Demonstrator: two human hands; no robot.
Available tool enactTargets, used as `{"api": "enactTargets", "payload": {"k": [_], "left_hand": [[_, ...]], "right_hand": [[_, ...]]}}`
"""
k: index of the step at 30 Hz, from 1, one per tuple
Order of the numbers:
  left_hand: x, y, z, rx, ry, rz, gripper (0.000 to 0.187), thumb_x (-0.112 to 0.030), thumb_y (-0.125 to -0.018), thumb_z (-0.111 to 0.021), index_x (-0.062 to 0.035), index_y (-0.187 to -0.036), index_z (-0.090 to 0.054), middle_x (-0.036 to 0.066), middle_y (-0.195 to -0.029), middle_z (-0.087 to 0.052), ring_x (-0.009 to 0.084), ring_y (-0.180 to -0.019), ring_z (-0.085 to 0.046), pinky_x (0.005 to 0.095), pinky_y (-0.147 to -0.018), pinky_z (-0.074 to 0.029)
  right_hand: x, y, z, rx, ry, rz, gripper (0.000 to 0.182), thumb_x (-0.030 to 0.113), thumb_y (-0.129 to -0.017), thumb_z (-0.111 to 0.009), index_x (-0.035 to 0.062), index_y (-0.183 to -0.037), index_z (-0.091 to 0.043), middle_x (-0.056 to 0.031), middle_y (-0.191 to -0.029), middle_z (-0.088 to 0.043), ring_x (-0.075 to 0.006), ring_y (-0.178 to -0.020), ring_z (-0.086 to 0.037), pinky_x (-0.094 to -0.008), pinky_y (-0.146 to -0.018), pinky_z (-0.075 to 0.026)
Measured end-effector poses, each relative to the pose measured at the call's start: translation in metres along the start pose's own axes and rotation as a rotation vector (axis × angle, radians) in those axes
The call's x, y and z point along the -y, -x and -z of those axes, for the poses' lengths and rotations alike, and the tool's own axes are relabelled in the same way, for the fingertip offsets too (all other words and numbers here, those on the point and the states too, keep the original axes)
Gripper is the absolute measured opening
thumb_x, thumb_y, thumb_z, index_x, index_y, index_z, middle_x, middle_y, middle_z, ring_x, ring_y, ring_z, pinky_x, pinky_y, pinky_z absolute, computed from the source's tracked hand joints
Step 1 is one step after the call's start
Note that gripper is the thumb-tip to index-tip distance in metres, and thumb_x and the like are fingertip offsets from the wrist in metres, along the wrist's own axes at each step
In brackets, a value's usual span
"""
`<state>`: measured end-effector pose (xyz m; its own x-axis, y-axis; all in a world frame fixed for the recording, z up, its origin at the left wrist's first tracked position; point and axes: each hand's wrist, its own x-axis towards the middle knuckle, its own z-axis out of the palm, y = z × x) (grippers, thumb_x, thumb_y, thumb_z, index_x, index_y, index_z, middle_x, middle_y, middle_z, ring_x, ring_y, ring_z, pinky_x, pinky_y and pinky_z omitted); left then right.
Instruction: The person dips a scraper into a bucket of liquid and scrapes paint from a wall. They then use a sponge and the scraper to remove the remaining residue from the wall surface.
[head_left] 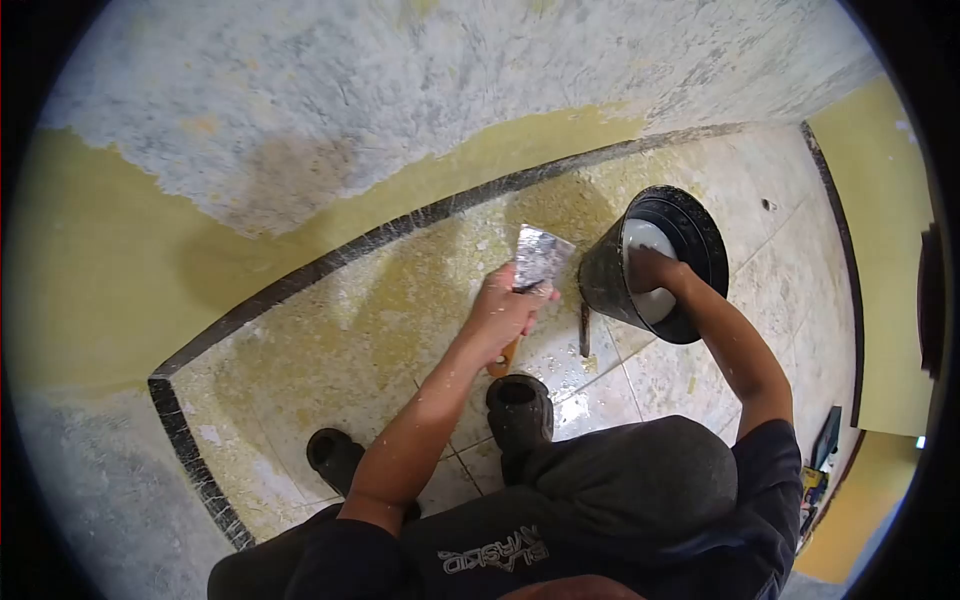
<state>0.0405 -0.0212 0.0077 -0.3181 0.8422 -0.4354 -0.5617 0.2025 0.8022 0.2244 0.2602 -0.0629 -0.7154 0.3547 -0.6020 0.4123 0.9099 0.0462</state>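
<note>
My left hand (512, 312) is closed around a paint scraper (542, 254), its wide metal blade pointing up and away from me. The orange end of the handle shows below my fist. My right hand (652, 270) reaches into a black bucket (606, 278) that holds whitish, milky liquid (652, 304). The fingers of that hand are hidden in the bucket. Its rim tilts toward the right in this view. A narrow dark piece (585, 330) lies beside the bucket, between it and my left hand.
Pale paint flakes cover much of the tiled floor (330, 350). Ahead, the wall (420, 90) is partly scraped to grey-white, with yellow-green paint along its lower part above a dark baseboard (330, 262). My dark shoe (520, 405) stands near the scraper's handle. Dark items (826, 440) lie far right.
</note>
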Motion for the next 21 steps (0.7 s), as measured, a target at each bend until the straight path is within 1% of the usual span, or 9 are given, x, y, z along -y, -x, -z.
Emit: {"api": "enactTargets", "payload": {"k": [1, 10, 13, 15, 16, 17, 18, 19, 21], "left_hand": [[-0.002, -0.001, -0.004, 0.020, -0.066, 0.015, 0.020, -0.015, -0.089, -0.061, -0.0037, -0.103, -0.052, 0.008, -0.085, -0.065, 0.0057, -0.046, -0.042, 0.0221, -0.041, -0.037], [0.007, 0.002, -0.004, 0.003, -0.047, 0.068, 0.023, -0.017, -0.091, -0.059, -0.0020, -0.105, -0.051, 0.009, -0.088, -0.064, 0.0056, -0.049, -0.042, 0.0211, -0.044, -0.037], [0.014, -0.002, -0.001, -0.015, -0.026, 0.075, 0.024, -0.018, -0.089, -0.062, -0.0030, -0.103, -0.051, 0.006, -0.081, -0.062, 0.0059, -0.048, -0.042, 0.0214, -0.042, -0.036], [0.017, -0.005, -0.017, -0.158, -0.217, 0.035, 0.030, -0.026, -0.085, -0.067, -0.0040, -0.101, -0.055, 0.003, -0.074, -0.061, 0.0047, -0.051, -0.046, 0.0233, -0.044, -0.037], [0.028, -0.013, -0.026, -0.111, -0.117, -0.096, 0.031, -0.028, -0.081, -0.073, -0.0061, -0.096, -0.057, -0.001, -0.067, -0.056, 0.0040, -0.053, -0.047, 0.0239, -0.044, -0.037], [0.035, -0.025, -0.035, -0.038, -0.106, -0.016, 0.029, -0.026, -0.080, -0.073, -0.0075, -0.095, -0.058, -0.002, -0.067, -0.057, 0.0055, -0.051, -0.049, 0.0243, -0.044, -0.039], [0.030, -0.030, -0.049, -0.006, -0.063, -0.018, 0.027, -0.026, -0.080, -0.074, -0.0071, -0.091, -0.058, -0.002, -0.067, -0.057, 0.0062, -0.050, -0.048, 0.0233, -0.041, -0.038], [0.023, -0.034, -0.061, 0.025, -0.023, -0.020, 0.026, -0.025, -0.080, -0.074, -0.0067, -0.087, -0.057, -0.001, -0.067, -0.057, 0.0068, -0.049, -0.048, 0.0223, -0.039, -0.036], [0.018, -0.048, -0.077, 0.000, -0.019, -0.021, 0.028, -0.026, -0.079, -0.075, -0.0057, -0.088, -0.058, 0.000, -0.069, -0.059, 0.0078, -0.051, -0.052, 0.0222, -0.039, -0.038]], "right_hand": [[0.003, -0.013, 0.001, 0.321, 0.081, -0.095, 0.048, 0.030, -0.076, -0.069, 0.0014, -0.114, -0.058, -0.0234, -0.108, -0.062, -0.0344, -0.101, -0.061, -0.0397, -0.089, -0.047], [-0.006, -0.028, -0.045, 0.449, 0.185, 0.179, 0.039, 0.027, -0.080, -0.063, 0.0004, -0.109, -0.062, -0.0271, -0.112, -0.059, -0.0329, -0.106, -0.059, -0.0389, -0.090, -0.046], [-0.035, -0.043, -0.047, 0.512, 0.206, 0.246, 0.037, 0.026, -0.081, -0.061, 0.0000, -0.107, -0.063, -0.0285, -0.114, -0.058, -0.0323, -0.107, -0.058, -0.0386, -0.091, -0.046], [-0.053, -0.023, -0.059, 0.547, 0.197, 0.249, 0.036, 0.026, -0.081, -0.061, -0.0001, -0.106, -0.064, -0.0290, -0.114, -0.058, -0.0321, -0.108, -0.058, -0.0384, -0.091, -0.046], [-0.066, -0.007, -0.054, 0.383, -0.177, 0.358, 0.034, 0.024, -0.084, -0.058, 0.0002, -0.109, -0.063, -0.0254, -0.114, -0.059, -0.0292, -0.107, -0.058, -0.0367, -0.090, -0.046], [-0.077, 0.004, -0.046, 0.202, -0.539, 0.463, 0.033, 0.023, -0.087, -0.056, 0.0006, -0.112, -0.062, -0.0218, -0.115, -0.060, -0.0264, -0.106, -0.058, -0.0349, -0.089, -0.046], [-0.054, 0.028, -0.033, 0.306, -1.445, 0.122, 0.046, 0.030, -0.085, -0.063, -0.0001, -0.120, -0.056, -0.0159, -0.110, -0.063, -0.0213, -0.101, -0.058, -0.0310, -0.088, -0.046], [-0.035, 0.037, -0.024, 0.305, -1.442, 0.121, 0.046, 0.030, -0.085, -0.063, -0.0001, -0.120, -0.056, -0.0159, -0.110, -0.063, -0.0213, -0.101, -0.058, -0.0310, -0.088, -0.046], [-0.016, 0.048, -0.007, 0.143, -1.151, -0.119, 0.065, 0.038, -0.077, -0.073, 0.0013, -0.125, -0.052, -0.0100, -0.109, -0.063, -0.0181, -0.100, -0.056, -0.0298, -0.088, -0.044]]}}
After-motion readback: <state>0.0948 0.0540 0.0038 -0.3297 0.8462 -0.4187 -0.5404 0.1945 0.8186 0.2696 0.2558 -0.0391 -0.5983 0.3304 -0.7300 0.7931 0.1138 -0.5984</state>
